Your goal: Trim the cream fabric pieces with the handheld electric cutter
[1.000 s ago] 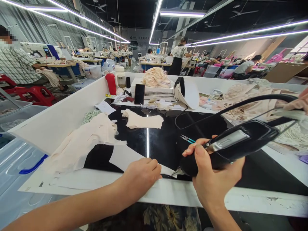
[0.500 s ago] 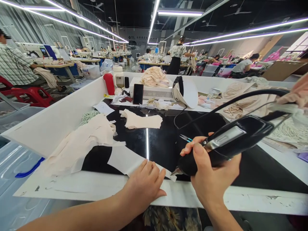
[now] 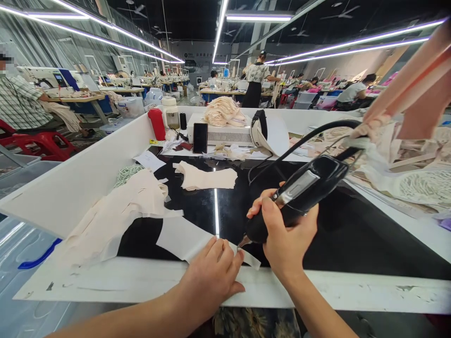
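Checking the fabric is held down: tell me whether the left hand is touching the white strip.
Touching. The head view shows the left hand lying flat, its fingers resting directly on the white strip.

Far back by the left wall, red bottle (image 3: 157,124) beside white jug (image 3: 171,114). Black phone (image 3: 200,137) propped against white box (image 3: 229,135), cream fabric stack (image 3: 223,111) on top.

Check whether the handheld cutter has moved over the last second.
Yes. The handheld cutter in the right hand has shifted left along the white fabric strip, its tip nearer the left hand.
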Tool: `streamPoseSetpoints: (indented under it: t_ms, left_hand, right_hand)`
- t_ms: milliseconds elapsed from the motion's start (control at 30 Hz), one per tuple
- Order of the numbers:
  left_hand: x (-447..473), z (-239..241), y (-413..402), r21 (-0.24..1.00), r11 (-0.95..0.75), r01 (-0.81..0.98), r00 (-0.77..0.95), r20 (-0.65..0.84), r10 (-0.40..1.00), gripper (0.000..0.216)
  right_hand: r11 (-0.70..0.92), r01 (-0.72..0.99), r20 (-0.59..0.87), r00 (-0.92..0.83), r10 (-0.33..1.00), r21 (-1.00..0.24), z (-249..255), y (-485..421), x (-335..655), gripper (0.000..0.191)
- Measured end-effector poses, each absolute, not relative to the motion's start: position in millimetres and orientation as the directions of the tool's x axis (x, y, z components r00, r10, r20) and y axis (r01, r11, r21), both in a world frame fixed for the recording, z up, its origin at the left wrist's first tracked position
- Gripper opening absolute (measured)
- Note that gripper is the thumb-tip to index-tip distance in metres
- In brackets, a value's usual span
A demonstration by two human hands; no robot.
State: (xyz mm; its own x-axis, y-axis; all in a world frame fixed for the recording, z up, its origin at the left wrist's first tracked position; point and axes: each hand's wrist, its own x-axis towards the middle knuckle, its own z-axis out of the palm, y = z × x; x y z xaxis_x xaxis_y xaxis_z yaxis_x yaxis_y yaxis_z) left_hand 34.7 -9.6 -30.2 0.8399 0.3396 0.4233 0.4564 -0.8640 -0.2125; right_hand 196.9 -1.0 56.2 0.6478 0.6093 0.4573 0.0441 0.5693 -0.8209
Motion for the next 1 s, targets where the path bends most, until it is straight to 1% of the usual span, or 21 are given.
streamPoseSetpoints:
  t_ms: [133, 367, 467, 533, 633, 700, 867, 1000]
  left_hand:
    - [34, -31, -9, -0.207, -0.869, 0.450, 0.837, 0.436, 0.331, 0.079]
    - [34, -34, -8, -0.179, -0.880, 0.441, 0.852, 0.393, 0.347, 0.076]
    - [29, -28, -4, -0.124, -0.905, 0.407, 0.849, 0.416, 0.325, 0.067]
    - [24, -21, -2, -0.051, -0.922, 0.385, 0.848, 0.414, 0.331, 0.058]
    - [15, -10, 0, 0.094, -0.914, 0.394, 0.831, 0.388, 0.398, 0.044]
    - [12, -5, 0, 0.151, -0.898, 0.413, 0.815, 0.378, 0.438, 0.037]
    - [10, -2, -1, 0.182, -0.880, 0.438, 0.806, 0.355, 0.475, 0.035]
    - [7, -3, 0, 0.187, -0.879, 0.438, 0.815, 0.329, 0.477, 0.033]
  right_hand:
    - [0.583, 0.020, 0.459, 0.638, 0.618, -0.812, 55, 3, 196, 0.036]
    - [0.607, -0.011, 0.481, 0.598, 0.641, -0.795, 53, 10, 192, 0.036]
    - [0.603, 0.010, 0.485, 0.607, 0.630, -0.797, 53, 10, 191, 0.034]
    - [0.596, 0.025, 0.481, 0.617, 0.623, -0.803, 53, 8, 191, 0.034]
    - [0.594, 0.037, 0.483, 0.623, 0.615, -0.804, 53, 6, 192, 0.036]
    - [0.592, 0.042, 0.483, 0.627, 0.612, -0.805, 54, 5, 191, 0.037]
    - [0.593, 0.041, 0.475, 0.645, 0.599, -0.804, 58, 2, 188, 0.039]
    - [0.577, 0.034, 0.460, 0.643, 0.612, -0.816, 57, -2, 188, 0.042]
